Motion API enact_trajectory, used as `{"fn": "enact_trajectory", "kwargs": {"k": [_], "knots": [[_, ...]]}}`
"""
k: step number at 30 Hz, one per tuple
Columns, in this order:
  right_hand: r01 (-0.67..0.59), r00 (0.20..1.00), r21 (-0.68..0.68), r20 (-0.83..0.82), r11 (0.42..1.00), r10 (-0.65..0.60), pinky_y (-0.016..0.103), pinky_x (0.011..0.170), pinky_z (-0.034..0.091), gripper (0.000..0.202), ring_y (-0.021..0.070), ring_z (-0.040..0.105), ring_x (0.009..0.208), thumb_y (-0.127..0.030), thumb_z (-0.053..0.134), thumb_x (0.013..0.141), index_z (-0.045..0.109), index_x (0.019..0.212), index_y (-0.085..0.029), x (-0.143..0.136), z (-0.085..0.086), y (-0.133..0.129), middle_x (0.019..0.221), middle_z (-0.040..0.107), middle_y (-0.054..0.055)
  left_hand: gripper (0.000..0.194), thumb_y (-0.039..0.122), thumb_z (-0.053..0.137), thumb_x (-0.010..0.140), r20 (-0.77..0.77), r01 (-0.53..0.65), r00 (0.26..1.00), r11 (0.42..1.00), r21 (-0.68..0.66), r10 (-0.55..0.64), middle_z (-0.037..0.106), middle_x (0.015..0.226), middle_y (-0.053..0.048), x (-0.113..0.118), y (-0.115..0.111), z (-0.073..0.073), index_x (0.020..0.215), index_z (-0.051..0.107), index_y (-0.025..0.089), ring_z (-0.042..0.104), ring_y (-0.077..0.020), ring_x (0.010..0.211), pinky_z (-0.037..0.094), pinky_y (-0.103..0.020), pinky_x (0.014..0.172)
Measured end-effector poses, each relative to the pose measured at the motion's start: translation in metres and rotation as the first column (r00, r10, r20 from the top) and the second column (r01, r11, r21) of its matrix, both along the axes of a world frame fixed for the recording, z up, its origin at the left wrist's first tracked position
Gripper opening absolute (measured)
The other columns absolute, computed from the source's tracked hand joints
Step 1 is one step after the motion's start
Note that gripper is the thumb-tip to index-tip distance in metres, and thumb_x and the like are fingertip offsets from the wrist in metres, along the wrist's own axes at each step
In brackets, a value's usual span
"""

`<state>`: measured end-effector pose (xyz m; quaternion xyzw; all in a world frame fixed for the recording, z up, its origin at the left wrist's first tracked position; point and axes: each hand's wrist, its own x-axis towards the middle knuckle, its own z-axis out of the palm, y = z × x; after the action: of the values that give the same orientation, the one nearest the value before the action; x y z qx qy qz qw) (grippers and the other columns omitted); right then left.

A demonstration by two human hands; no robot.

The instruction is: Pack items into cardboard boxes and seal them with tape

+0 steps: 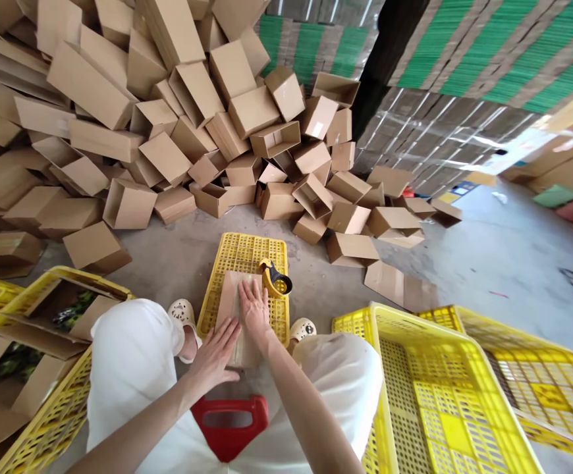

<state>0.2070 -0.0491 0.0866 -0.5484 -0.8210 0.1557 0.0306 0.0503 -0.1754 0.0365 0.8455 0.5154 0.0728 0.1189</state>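
Observation:
A closed cardboard box (226,297) lies lengthwise on an upturned yellow plastic crate (251,245) between my feet. Clear tape seems to run along its top seam. My left hand (218,349) rests flat on the box's near left part, fingers stretched out. Farther along the top, my right hand (254,309) is pressed down with its fingers extended. Neither hand grips anything. Just right of the box, a yellow and black tape dispenser (276,280) sits on the crate.
A big heap of cardboard boxes (168,158) fills the floor ahead. At my left, a yellow crate (54,395) holds open boxes with dark contents. Yellow crates (452,388) stand at my right. A red handle (230,428) shows between my knees. Strapped cardboard stacks (439,125) rise behind.

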Motion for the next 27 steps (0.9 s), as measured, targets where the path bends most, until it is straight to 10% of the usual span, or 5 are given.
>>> {"fn": "enact_trajectory", "kwargs": {"k": [8,15,19,27], "knots": [[0.036,0.996,-0.029,-0.082,0.999,-0.038,0.06,0.133,0.024,0.063,0.0301,0.025,0.165,-0.014,0.042,0.103,0.045,0.165,-0.027,0.026,-0.002,-0.117,0.17,0.043,0.006,0.069,0.01,0.065,0.092,0.056,-0.011,0.998,0.998,0.065,0.007,0.054,0.163,-0.014,0.002,-0.019,-0.004,0.159,0.052,0.023,0.051,-0.0318,0.152,0.045,-0.061,0.123],[0.063,0.984,-0.062,-0.162,0.996,-0.072,0.059,0.131,0.031,0.066,0.0296,0.031,0.162,-0.019,0.045,0.102,0.041,0.164,-0.04,0.043,-0.01,-0.187,0.168,0.043,-0.001,0.069,0.005,0.042,0.097,0.111,-0.029,0.994,0.987,0.155,0.012,0.053,0.164,-0.006,0.0,-0.063,-0.01,0.161,0.05,0.028,0.051,-0.0252,0.152,0.047,-0.05,0.124],[0.076,0.988,-0.048,-0.132,0.996,-0.081,0.063,0.132,0.024,0.068,0.0313,0.027,0.164,-0.015,0.045,0.1,0.043,0.164,-0.036,0.037,-0.001,-0.165,0.168,0.045,0.001,0.062,0.013,0.041,0.103,0.073,-0.036,0.997,0.988,0.15,0.025,0.048,0.168,-0.007,0.001,-0.046,-0.004,0.163,0.047,0.026,0.045,-0.0272,0.157,0.04,-0.056,0.127],[0.146,0.989,-0.03,0.003,0.989,-0.146,0.063,0.132,0.017,0.06,0.0299,0.024,0.165,-0.018,0.04,0.105,0.046,0.165,-0.026,0.01,0.013,-0.048,0.17,0.044,0.009,0.062,0.012,0.039,0.102,0.034,-0.138,0.99,0.988,0.072,0.136,0.047,0.168,-0.01,0.014,0.073,0.017,0.162,0.05,0.026,0.04,-0.0297,0.159,0.033,-0.066,0.127]]}}
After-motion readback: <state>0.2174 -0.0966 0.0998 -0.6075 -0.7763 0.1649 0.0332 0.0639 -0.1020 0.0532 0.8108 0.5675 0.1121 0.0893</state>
